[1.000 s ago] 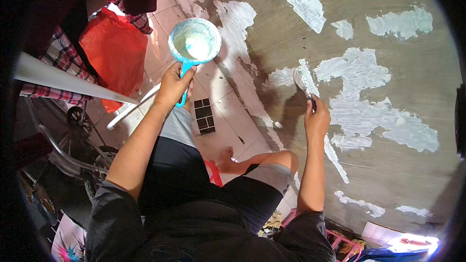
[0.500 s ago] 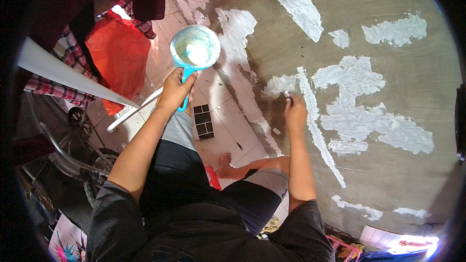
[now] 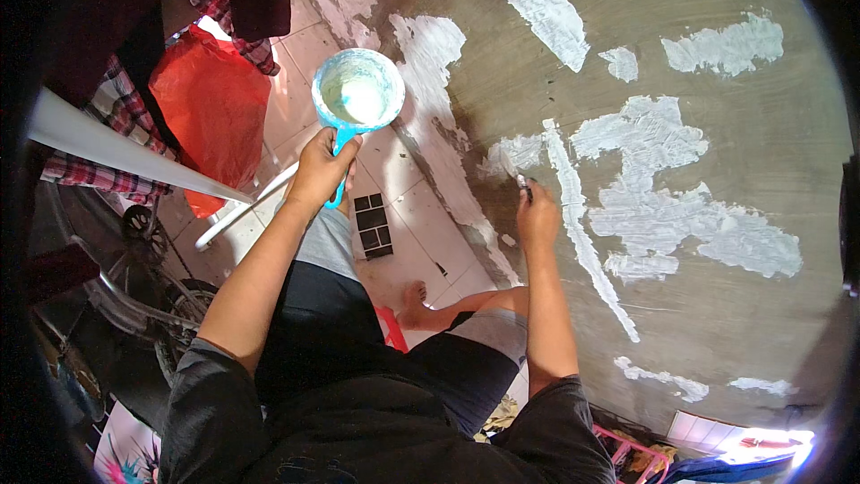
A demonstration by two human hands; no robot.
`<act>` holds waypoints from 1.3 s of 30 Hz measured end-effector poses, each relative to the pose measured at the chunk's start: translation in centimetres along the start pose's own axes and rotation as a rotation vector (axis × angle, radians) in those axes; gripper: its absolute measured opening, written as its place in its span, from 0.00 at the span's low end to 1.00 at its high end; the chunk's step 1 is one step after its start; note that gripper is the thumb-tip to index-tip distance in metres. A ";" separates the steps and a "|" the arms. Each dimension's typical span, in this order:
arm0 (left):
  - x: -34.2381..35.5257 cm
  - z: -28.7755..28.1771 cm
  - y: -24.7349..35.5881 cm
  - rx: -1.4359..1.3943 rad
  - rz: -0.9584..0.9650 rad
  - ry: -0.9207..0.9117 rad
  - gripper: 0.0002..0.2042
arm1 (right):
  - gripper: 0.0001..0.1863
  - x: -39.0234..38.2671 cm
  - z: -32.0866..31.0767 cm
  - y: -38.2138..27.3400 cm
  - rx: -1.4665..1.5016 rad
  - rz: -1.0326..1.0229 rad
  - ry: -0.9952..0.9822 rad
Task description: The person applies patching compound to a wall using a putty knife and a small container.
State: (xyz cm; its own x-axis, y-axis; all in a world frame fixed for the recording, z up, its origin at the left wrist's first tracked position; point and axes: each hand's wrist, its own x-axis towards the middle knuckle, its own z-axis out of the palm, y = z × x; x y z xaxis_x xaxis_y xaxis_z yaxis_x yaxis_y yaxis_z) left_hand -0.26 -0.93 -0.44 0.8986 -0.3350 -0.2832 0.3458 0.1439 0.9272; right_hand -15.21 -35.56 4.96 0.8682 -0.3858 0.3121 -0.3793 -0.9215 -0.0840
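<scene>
My left hand [image 3: 322, 172] is closed round the handle of a light-blue dipper [image 3: 387, 88]. White paste coats the inside of its cup and pools at the bottom. On the other side, my right hand [image 3: 537, 217] is closed on a small paste-smeared tool [image 3: 521, 181] with a dark grip; its exact kind is too small to tell. The tool's tip is at the lower edge of a white patch [image 3: 518, 152] on the grey-brown wall [image 3: 761, 139]. Close by runs a long narrow white strip [image 3: 573, 215], and a wide rough patch [image 3: 658, 148] lies beyond it.
White floor tiles [image 3: 421, 215] lie between my legs and the wall, with a dark grille-like square [image 3: 373, 226] among them. At left are a red plastic bag [image 3: 210, 116], a white pole [image 3: 134, 148], hanging plaid cloth [image 3: 125, 94] and a wheeled metal frame [image 3: 116, 282].
My right hand has moved slightly left and down, bringing the tool's tip to the patch's lower edge. The dipper stays in my left hand; the view has shifted a little.
</scene>
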 end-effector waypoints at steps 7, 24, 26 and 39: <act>-0.3 -0.1 0.4 0.004 -0.022 0.032 0.11 | 0.12 1.0 -7.8 -0.6 0.116 0.088 0.107; -0.2 0.0 0.2 0.018 -0.015 0.028 0.12 | 0.12 0.5 -9.5 1.7 -0.075 -0.002 0.074; -0.2 0.0 0.1 0.011 -0.018 0.033 0.12 | 0.12 0.2 -11.3 -0.2 -0.041 0.050 0.065; -0.3 0.2 0.4 0.034 -0.015 0.036 0.12 | 0.12 -0.9 -6.0 2.7 -0.109 0.032 0.017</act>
State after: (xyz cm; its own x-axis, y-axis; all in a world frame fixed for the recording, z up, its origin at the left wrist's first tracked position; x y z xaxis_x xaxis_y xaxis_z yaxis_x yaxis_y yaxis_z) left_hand -0.47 -0.99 0.06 0.9027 -0.3035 -0.3050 0.3503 0.1069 0.9305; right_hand -18.90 -37.44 10.11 0.8500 -0.4133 0.3267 -0.4401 -0.8979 0.0090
